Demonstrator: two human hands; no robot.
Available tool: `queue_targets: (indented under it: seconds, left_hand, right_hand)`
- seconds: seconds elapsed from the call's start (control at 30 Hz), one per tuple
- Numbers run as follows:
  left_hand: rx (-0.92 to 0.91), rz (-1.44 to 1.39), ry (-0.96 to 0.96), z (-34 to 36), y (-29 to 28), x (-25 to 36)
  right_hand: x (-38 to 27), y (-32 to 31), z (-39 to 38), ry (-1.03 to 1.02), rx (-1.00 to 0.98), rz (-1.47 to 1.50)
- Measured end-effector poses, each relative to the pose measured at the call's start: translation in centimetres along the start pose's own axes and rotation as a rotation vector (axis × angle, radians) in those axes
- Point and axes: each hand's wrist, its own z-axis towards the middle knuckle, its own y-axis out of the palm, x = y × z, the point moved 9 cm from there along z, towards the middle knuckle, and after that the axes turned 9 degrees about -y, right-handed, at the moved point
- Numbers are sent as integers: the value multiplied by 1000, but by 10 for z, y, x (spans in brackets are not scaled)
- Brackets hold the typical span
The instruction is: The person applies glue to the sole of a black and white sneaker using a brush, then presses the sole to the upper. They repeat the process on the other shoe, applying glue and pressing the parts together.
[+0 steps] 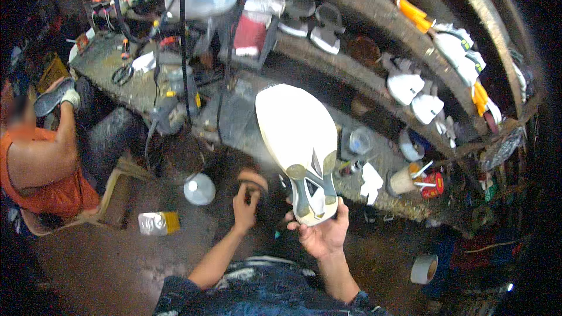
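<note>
My right hand [325, 235] grips the narrow heel end of a large white shoe sole [297, 124], thumb on one side and fingers curled on the other. The sole stands tilted up, its broad toe end away from me. Grey panels and a triangular cut-out mark its heel half. To its left, apart from it, my left hand [244, 209] is closed in a pinch on a curved orange-brown strip [254, 179]. The strip is blurred, so its kind does not show.
A worn workbench [234, 108] runs across ahead, with a clear plastic tub [359, 140] and a cup of brushes [403, 180]. Shelves hold white shoes [405, 89]. At the left a seated co-worker [47, 164] holds a grey sole [52, 98]. A jug [199, 189] stands on the floor.
</note>
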Motion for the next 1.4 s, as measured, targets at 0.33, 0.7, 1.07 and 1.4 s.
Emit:
queue_targets:
  seconds: [0.33, 0.7, 1.07, 1.4]
  left_hand:
    - [-48, 14, -90, 0, -4, -9]
    - [-82, 12, 60, -3, -6, 6]
    - [-127, 64, 16, 2, -9, -3]
    - [-246, -620, -508, 17, -5, -68]
  right_hand:
    - [-103, 144, 4, -1541, 187, -1066]
    - [-43, 388, 158, -2157, 196, -1850]
    - [-36, 423, 284, -1932, 537, -2007]
    - [46, 183, 122, -1571, -479, -1622]
